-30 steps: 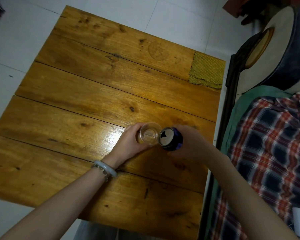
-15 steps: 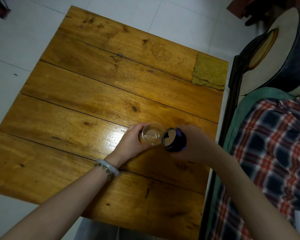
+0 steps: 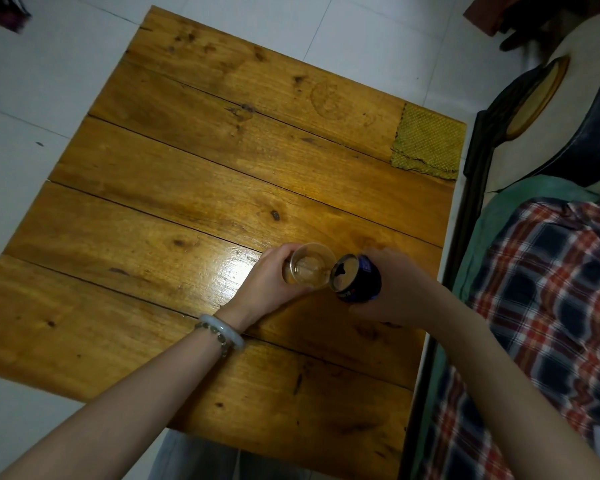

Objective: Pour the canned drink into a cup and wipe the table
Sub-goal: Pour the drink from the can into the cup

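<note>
- here, left hand [image 3: 267, 285] fingers curl round cup [image 3: 310, 268], near table's [image 3: 187, 202] right edge.
- right hand [image 3: 399, 289] fingers wrap tilted can [image 3: 355, 278], mouth at cup rim.
- cloth [image 3: 428, 143] on table's far right corner.

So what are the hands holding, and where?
The left hand grips the clear cup round its side; right hand grips the blue can round its body.

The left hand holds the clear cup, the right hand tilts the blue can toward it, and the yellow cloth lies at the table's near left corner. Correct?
Not quite: the head view shows the yellow cloth at the far right corner of the table. The rest holds.
</note>
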Demonstrator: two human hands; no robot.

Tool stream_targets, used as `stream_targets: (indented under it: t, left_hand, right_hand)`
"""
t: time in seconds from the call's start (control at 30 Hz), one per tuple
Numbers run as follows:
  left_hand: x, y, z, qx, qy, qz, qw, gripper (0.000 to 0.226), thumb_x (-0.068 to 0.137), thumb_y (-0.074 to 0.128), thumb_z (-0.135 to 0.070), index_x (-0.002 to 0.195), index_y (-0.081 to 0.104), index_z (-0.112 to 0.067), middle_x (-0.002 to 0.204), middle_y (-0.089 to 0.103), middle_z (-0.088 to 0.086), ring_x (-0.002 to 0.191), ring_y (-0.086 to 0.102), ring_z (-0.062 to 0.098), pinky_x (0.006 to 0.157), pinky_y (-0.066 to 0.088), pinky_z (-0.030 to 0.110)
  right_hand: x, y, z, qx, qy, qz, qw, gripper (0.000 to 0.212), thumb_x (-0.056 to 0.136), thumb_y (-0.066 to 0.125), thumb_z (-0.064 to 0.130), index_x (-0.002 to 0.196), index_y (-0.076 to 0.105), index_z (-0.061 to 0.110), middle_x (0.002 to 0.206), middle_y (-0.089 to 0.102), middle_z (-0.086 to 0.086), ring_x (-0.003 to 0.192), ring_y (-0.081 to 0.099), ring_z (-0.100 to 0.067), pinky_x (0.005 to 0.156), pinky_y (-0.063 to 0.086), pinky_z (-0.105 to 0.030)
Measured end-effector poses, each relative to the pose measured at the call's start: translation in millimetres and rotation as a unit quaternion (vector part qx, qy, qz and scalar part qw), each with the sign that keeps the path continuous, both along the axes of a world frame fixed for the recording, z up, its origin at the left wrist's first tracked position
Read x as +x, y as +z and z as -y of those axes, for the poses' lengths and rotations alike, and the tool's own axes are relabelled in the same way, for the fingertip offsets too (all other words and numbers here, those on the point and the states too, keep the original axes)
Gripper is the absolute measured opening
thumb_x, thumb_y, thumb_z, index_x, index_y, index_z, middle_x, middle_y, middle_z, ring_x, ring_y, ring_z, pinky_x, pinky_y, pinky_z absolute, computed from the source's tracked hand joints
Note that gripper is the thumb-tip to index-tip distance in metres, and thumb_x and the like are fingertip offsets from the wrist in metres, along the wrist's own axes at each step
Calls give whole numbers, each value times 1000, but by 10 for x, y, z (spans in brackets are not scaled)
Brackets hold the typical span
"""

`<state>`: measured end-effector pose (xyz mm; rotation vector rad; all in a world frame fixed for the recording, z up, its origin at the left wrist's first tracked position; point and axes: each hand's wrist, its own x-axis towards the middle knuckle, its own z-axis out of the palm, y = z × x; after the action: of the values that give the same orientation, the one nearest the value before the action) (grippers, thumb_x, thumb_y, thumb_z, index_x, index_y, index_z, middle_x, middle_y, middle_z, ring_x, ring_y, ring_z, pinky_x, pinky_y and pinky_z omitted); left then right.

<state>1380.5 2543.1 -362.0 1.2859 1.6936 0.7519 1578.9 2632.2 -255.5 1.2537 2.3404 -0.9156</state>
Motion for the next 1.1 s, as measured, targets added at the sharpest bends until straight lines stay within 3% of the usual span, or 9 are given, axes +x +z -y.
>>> stream_targets:
  t: [0.17, 0.37, 0.5, 0.63, 1.1]
  left_hand:
    - [6, 1, 4, -3, 3, 1, 1000, 62, 64, 84, -36, 117, 53, -30, 115, 58, -11, 109, 48, 6, 82, 37, 11]
    - [-7, -6, -2, -5, -2, -2, 1000, 63, 63, 84, -38, 118, 53, -29, 116, 58, -12, 109, 49, 5, 84, 39, 14]
    - [-1, 7, -1, 0, -1, -5, 1000, 62, 63, 84, -38, 117, 54, -28, 113, 58, -13, 106, 49, 4, 82, 36, 8]
    - [2, 5, -2, 4, -1, 1, 1000, 62, 63, 84, -39, 117, 54, -30, 114, 59, -12, 108, 50, 7, 86, 41, 19]
    - [0, 7, -4, 0, -4, 3, 1000, 64, 63, 84, -37, 118, 53, -29, 115, 59, -10, 110, 50, 8, 88, 44, 24]
  right_hand:
    - [40, -8, 0, -7, -6, 0, 1000, 58, 56, 74, 50, 105, 46, 34, 99, 47, 9, 93, 45, -14, 79, 47, -31]
    - [87, -9, 7, -12, -8, -3, 1000, 58, 57, 75, 49, 106, 48, 32, 100, 48, 7, 91, 46, -13, 76, 47, -27]
    - [122, 15, 16, -12, -10, -1, 1000, 58, 57, 75, 49, 106, 48, 33, 99, 48, 8, 90, 47, -12, 75, 48, -26]
    - [158, 19, 19, -6, -3, -3, 1000, 58, 55, 72, 53, 104, 47, 35, 97, 49, 9, 89, 48, -13, 75, 48, -27]
    - [96, 65, -21, 5, 2, -13, 1000, 63, 55, 72, 56, 109, 48, 32, 100, 51, 8, 92, 47, -14, 80, 48, -31]
